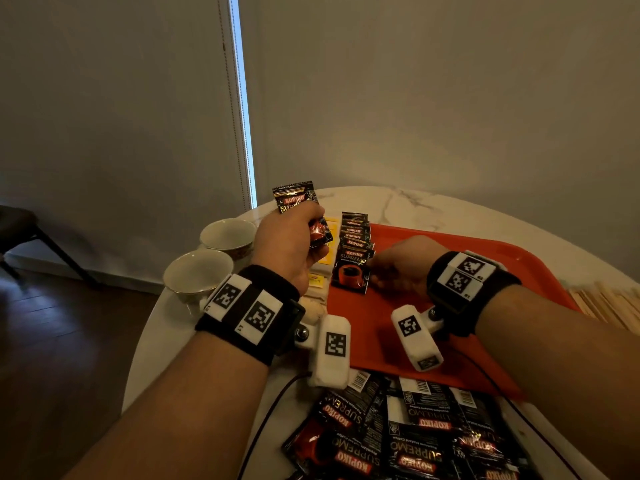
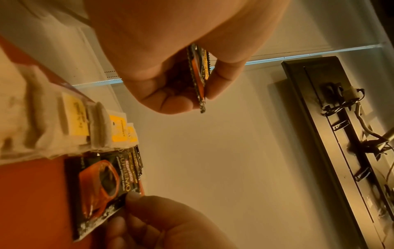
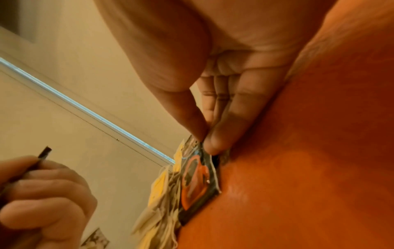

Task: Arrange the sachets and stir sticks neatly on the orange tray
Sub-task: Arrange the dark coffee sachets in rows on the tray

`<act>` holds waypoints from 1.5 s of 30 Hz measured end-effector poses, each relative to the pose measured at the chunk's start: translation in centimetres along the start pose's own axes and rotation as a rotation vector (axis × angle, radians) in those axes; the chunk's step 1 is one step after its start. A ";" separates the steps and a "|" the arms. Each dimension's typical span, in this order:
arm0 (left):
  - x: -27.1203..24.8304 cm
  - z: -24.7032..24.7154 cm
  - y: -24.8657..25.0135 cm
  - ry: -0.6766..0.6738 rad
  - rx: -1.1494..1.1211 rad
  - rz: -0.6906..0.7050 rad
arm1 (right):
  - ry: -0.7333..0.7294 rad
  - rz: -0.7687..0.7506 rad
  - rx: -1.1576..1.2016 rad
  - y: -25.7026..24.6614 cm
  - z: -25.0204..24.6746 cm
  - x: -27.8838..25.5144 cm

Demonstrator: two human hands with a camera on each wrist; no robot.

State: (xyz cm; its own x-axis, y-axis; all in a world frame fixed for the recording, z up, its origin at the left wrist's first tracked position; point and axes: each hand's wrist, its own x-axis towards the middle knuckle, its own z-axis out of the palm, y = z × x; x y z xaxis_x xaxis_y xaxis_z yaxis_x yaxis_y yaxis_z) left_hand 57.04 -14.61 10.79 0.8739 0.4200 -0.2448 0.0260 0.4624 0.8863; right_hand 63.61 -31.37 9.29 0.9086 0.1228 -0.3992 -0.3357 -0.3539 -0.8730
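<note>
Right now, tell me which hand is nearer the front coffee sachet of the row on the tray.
Right. The right hand pinches the near corner of the front sachet on the orange tray. The left hand is raised to its left, holding other sachets.

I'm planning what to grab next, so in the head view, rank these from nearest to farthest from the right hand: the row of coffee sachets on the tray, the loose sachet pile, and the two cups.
1. Row of coffee sachets: at the right hand's fingertips, tray's left side.
2. Loose sachet pile: off the tray's near edge.
3. Two cups: far left, past the left hand.
</note>
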 end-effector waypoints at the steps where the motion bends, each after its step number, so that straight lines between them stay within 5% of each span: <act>1: 0.1 0.0 0.0 0.004 -0.003 0.000 | 0.005 0.008 -0.021 -0.1 0.1 0.0; 24: -0.2 -0.2 0.2 -0.031 0.011 0.001 | 0.060 -0.055 0.099 0.5 -0.4 -0.1; 32: -1.1 0.5 -0.8 -0.222 0.157 0.014 | -0.323 -0.297 0.270 0.0 -0.5 -4.7; 45: -0.5 0.7 -0.8 -0.130 0.050 0.155 | -0.259 -0.331 0.185 1.3 -0.5 -4.1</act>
State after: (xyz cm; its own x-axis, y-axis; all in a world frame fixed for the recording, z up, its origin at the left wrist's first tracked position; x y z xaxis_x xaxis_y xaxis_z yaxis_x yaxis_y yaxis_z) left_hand 56.91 -15.79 10.50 0.9244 0.3776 -0.0543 -0.0924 0.3597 0.9285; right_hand 59.53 -32.78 9.92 0.8902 0.4375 -0.1272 -0.0984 -0.0878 -0.9913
